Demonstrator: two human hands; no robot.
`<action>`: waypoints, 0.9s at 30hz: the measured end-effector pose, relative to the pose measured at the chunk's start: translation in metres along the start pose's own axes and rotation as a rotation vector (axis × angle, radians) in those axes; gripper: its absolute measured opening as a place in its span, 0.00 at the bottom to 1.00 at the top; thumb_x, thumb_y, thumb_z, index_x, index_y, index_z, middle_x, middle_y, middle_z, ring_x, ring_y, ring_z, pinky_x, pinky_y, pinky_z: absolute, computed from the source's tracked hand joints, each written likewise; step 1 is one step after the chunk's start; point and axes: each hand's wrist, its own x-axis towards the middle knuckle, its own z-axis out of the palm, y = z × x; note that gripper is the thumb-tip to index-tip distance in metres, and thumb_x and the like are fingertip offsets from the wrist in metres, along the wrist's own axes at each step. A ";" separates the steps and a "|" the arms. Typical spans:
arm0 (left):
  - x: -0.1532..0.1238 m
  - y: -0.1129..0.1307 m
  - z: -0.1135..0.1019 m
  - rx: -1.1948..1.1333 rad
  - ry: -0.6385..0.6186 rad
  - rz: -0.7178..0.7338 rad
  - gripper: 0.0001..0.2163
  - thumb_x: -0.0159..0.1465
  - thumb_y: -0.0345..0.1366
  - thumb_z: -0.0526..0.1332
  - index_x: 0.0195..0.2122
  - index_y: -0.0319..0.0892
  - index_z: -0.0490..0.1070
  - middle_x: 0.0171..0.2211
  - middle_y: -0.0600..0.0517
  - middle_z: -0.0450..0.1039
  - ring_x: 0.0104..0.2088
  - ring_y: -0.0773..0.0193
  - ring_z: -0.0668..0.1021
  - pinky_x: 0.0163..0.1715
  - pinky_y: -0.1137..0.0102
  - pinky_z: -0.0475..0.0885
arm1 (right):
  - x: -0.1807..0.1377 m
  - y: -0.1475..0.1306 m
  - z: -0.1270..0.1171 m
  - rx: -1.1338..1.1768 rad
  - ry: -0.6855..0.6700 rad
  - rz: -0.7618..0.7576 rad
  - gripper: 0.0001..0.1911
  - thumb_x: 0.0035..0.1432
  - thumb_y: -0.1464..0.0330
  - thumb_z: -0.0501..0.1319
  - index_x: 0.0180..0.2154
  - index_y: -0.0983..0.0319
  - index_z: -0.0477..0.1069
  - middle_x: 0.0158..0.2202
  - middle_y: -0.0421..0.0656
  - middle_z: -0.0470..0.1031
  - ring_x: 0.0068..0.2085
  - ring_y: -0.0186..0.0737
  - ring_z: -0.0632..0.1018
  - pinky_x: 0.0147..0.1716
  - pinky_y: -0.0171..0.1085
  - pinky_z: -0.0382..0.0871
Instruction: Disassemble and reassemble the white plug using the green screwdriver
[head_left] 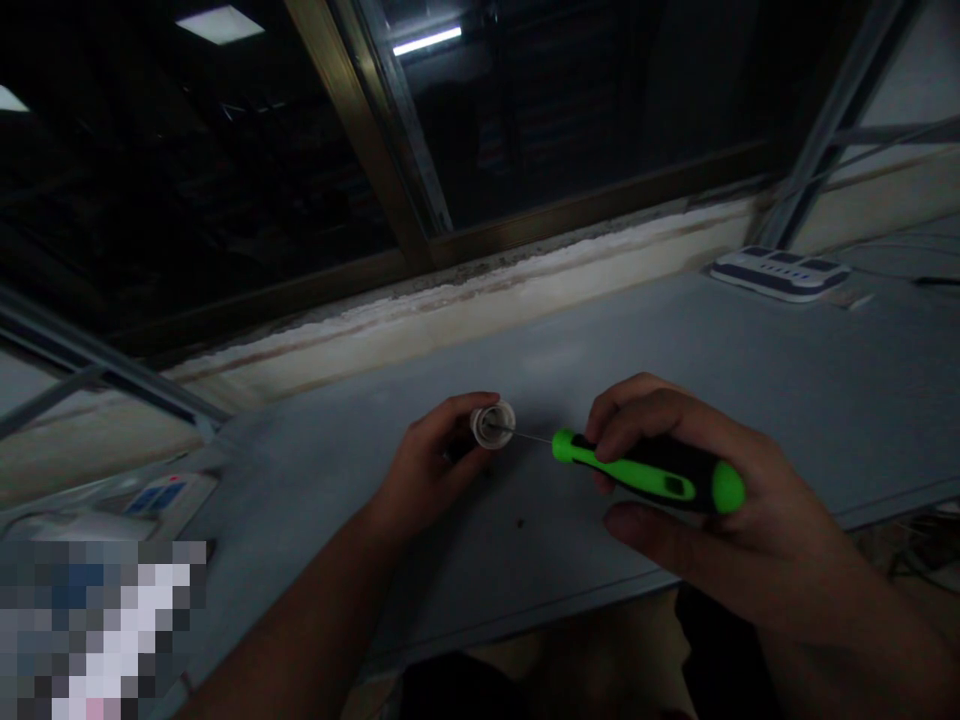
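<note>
Near the middle of the table, my left hand (431, 460) is closed around a small white round hollow piece (509, 424), perhaps a lamp socket. Its open end faces right. My right hand (697, 470) is wrapped round the green and black handle of a screwdriver (634, 478). The screwdriver's thin shaft points left, and its tip reaches into the opening of the white piece. What the tip touches inside is too small to tell. On the table below lies a tiny dark bit (520, 523), perhaps a screw.
A white and dark power strip (780, 274) lies at the back right of the grey table (300, 520), with cables beyond it. At the left edge sits a white device (169, 495) with a red light. A dark window (585, 110) rises behind the table.
</note>
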 end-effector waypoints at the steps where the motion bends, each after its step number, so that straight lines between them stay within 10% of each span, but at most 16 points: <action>1: 0.000 0.001 0.000 0.007 -0.004 -0.001 0.21 0.65 0.31 0.67 0.58 0.48 0.70 0.45 0.47 0.78 0.39 0.62 0.80 0.36 0.69 0.76 | -0.001 0.000 0.000 -0.011 0.012 0.009 0.16 0.57 0.74 0.69 0.45 0.53 0.73 0.45 0.43 0.75 0.47 0.44 0.78 0.43 0.40 0.74; 18: 0.002 0.001 -0.001 0.013 -0.032 0.006 0.22 0.65 0.32 0.68 0.60 0.48 0.71 0.47 0.45 0.77 0.42 0.60 0.81 0.40 0.67 0.77 | -0.002 -0.003 -0.001 -0.031 0.126 -0.021 0.17 0.57 0.78 0.63 0.45 0.53 0.72 0.47 0.43 0.74 0.46 0.44 0.76 0.44 0.42 0.74; 27: 0.004 0.007 -0.004 0.058 -0.069 -0.038 0.17 0.65 0.29 0.66 0.54 0.46 0.74 0.52 0.44 0.79 0.48 0.57 0.82 0.48 0.60 0.77 | 0.002 0.001 -0.007 0.101 0.556 -0.038 0.18 0.55 0.75 0.71 0.46 0.53 0.78 0.44 0.41 0.78 0.47 0.43 0.79 0.48 0.38 0.75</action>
